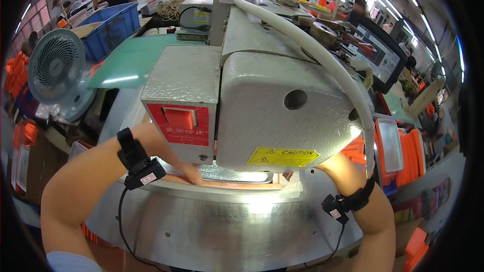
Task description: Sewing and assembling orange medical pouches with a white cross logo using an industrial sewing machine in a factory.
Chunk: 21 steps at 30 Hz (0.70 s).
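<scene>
A large grey sewing machine head (pixel 272 100) fills the middle of the view, with a red switch box (pixel 180 123) on its left face. My left hand (pixel 174 163) reaches under the machine and rests flat on an orange piece (pixel 222 184) lying on the lit metal bed. My right hand (pixel 330 163) goes in under the machine's right side; its fingers are hidden behind the housing. Both wrists carry black bands with small sensor units and cables.
The curved steel table (pixel 217 226) wraps around in front of me. A grey desk fan (pixel 55 68) and a blue crate (pixel 113 27) stand at the left. Orange pieces are stacked at the right (pixel 411 148), near a monitor (pixel 385 55). Other people work in the background.
</scene>
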Available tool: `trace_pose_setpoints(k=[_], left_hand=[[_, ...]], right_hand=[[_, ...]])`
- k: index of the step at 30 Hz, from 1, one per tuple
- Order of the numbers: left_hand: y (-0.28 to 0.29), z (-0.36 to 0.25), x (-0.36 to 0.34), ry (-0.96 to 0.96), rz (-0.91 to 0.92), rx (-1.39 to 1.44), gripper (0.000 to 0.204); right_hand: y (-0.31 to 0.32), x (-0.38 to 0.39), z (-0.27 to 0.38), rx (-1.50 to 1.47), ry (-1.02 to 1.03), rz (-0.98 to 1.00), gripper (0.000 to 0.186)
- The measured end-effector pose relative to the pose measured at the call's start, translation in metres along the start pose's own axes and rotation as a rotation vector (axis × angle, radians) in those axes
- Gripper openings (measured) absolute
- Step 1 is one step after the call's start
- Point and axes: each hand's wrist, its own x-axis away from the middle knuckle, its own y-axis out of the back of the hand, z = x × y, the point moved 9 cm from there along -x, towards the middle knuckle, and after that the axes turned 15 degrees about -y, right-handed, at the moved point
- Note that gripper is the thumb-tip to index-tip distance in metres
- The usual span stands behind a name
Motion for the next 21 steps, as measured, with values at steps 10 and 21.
trace_pose_setpoints(k=[10, 21], left_hand=[[-0.005, -0.005, -0.013, -0.067, -0.108, 0.107, 0.061], [-0.015, 0.001, -0.021, -0.056, -0.072, 0.092, 0.061]], right_hand=[[0.022, 0.030, 0.002, 0.078, 0.196, -0.144, 0.069], [0.024, 0.033, 0.027, -0.046, 0.285, -0.060, 0.074]])
